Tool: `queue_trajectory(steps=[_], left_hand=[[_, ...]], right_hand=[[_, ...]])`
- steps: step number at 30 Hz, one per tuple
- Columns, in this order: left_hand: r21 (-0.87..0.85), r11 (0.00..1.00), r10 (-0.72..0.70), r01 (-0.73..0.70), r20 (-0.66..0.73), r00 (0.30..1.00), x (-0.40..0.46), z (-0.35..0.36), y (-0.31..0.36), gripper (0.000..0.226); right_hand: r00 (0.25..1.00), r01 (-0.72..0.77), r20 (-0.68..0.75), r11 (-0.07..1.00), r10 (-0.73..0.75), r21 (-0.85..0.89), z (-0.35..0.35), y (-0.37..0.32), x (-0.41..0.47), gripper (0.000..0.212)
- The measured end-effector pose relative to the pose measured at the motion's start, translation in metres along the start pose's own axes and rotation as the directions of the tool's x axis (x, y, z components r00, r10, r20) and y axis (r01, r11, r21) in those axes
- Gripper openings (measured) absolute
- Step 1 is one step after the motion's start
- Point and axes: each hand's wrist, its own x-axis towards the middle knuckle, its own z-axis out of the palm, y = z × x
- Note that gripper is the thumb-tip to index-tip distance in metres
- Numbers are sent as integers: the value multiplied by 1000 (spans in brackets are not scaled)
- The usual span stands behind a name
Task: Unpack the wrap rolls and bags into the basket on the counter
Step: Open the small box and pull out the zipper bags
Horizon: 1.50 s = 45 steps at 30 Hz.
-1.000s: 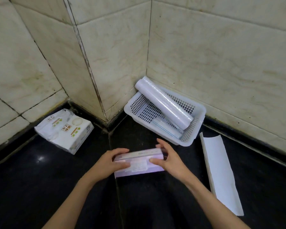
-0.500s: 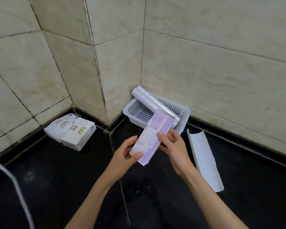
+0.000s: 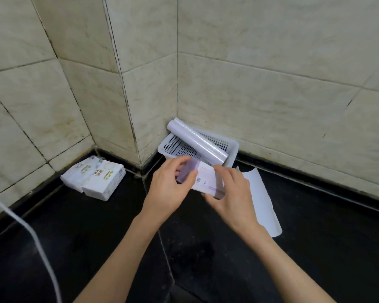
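A pale purple and white box (image 3: 204, 179) is held in the air just in front of the white perforated basket (image 3: 233, 147) in the wall corner. My left hand (image 3: 171, 186) grips the box's left end with fingers over its top. My right hand (image 3: 230, 193) holds the right end from below and behind. A long white wrap roll (image 3: 197, 141) lies diagonally across the basket, its far end sticking up over the rim. The basket's floor is partly hidden by the box and my hands.
A curved white sheet (image 3: 260, 200) lies on the black counter right of my hands. Wrapped tissue packs (image 3: 96, 178) sit at the left wall. A white cord (image 3: 20, 221) crosses the lower left. Tiled walls close in behind.
The box was lifted off the counter, stood on end, and is now turned back near level, higher and closer to the basket. Both hands shifted their grip on it.
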Motion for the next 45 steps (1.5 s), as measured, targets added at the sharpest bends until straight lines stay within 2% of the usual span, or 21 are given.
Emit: queue_trajectory(steps=[3,6,11,14,17,22,26,29,31,33,34,35,36,37,38,39,41,43,45], left_hand=[[-12,1000,24,-23,29,999,-3,6,2,41],[-100,995,-18,24,59,998,3,13,6,38],[-160,986,-28,35,45,999,21,31,17,35],[-107,994,-7,23,141,990,23,49,26,45],[-53,999,17,-10,130,991,21,59,27,39],[-211,971,-75,114,183,980,24,53,21,35],[-255,959,-114,126,62,992,34,44,18,36],[-310,943,-100,120,79,992,43,33,11,36],[-319,933,-161,167,45,986,48,29,0,41],[-242,938,-270,247,-65,961,52,26,-8,48],[-118,962,-262,248,-128,957,52,24,-10,50],[74,982,-161,176,-174,971,52,22,-12,50],[289,957,16,36,-173,985,50,22,-12,49],[453,882,204,-129,-121,972,48,24,-10,47],[527,807,336,-265,-40,941,46,27,-6,43],[528,761,412,-377,56,909,42,31,-1,39],[415,763,434,-495,238,869,34,40,8,38],[326,816,384,-477,312,869,26,45,13,37],[281,860,341,-426,305,889,22,44,13,33]], right_hand=[[1000,16,17,1000,-16,-9,-8,8,-3,57],[999,12,44,1000,-12,-5,-17,20,-1,56],[997,3,78,999,-6,37,-36,46,10,55],[998,40,57,999,-40,-3,-42,59,17,57],[996,68,65,997,-65,-32,-45,66,21,58],[989,33,139,998,-40,51,-46,71,21,58],[982,-53,187,989,27,137,-44,76,24,59],[975,-95,219,975,50,202,-39,74,26,58],[965,-133,253,953,63,272,-35,70,28,58],[955,-169,285,935,78,310,-30,68,30,59],[952,-179,295,933,84,313,-29,68,30,58],[949,-185,303,933,87,309,-27,69,30,58],[947,-190,308,936,94,297,-26,71,30,58],[945,-198,310,939,106,282,-25,73,29,58],[943,-210,308,941,124,265,-23,76,29,60],[942,-222,304,944,143,245,-22,78,29,62],[944,-226,290,950,158,217,-19,80,31,64],[947,-221,281,949,155,224,-18,79,31,63],[947,-234,273,944,168,231,-17,80,31,61]])
